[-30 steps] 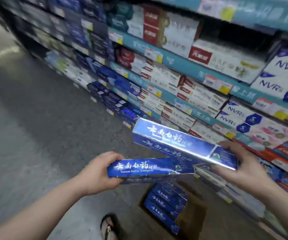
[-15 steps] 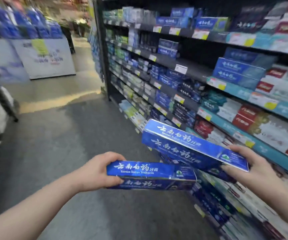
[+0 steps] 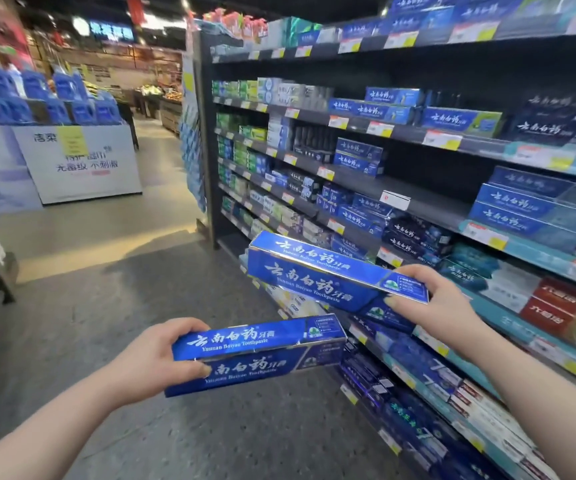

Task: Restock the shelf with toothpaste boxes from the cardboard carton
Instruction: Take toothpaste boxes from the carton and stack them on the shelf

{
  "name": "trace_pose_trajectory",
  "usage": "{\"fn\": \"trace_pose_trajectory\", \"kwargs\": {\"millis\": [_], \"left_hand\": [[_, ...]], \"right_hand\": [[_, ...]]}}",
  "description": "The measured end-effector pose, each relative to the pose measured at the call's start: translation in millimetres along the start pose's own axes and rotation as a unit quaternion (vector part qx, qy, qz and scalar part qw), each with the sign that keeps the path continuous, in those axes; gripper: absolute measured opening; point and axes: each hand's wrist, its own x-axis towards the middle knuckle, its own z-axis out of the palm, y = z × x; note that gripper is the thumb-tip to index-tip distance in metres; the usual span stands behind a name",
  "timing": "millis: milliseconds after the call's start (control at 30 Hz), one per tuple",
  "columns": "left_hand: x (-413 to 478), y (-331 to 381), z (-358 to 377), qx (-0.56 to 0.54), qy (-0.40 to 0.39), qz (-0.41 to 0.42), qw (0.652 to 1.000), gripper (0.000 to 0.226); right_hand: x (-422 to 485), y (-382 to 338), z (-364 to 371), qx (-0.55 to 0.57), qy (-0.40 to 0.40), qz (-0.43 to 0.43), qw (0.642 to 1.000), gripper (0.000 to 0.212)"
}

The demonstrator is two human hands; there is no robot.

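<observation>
My left hand grips the near end of a stack of two blue toothpaste boxes, held level in front of me. My right hand holds a second stack of blue toothpaste boxes by its right end, a little higher and closer to the shelf. The shelf runs along the right, with matching blue boxes on a middle tier and a dark gap to their left. The cardboard carton is out of view.
Rows of other toothpaste brands fill the tiers above and below, with price tags on the rails. A grey floor aisle stretches ahead. A promotional stand with blue bottles stands at the far left.
My view has lifted from the floor and carton up to the upper shelves. Both hands still hold their boxes, and the right stack has risen slightly toward the shelf.
</observation>
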Motion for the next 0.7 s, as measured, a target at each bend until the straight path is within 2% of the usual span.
{"fn": "trace_pose_trajectory", "kwargs": {"millis": [267,400,700], "left_hand": [[116,-36,-40,0.039,-0.016,-0.014,0.999,0.044],[194,-42,-60,0.036,-0.035,-0.019,0.999,0.036],[345,-72,-84,0.007,-0.051,-0.002,0.999,0.037]], "right_hand": [[134,-8,34,0.0,0.008,-0.026,1.0,0.026],[218,-5,43,0.001,0.016,-0.018,1.0,0.03],[362,-5,65,0.001,0.044,-0.009,0.999,0.028]]}}
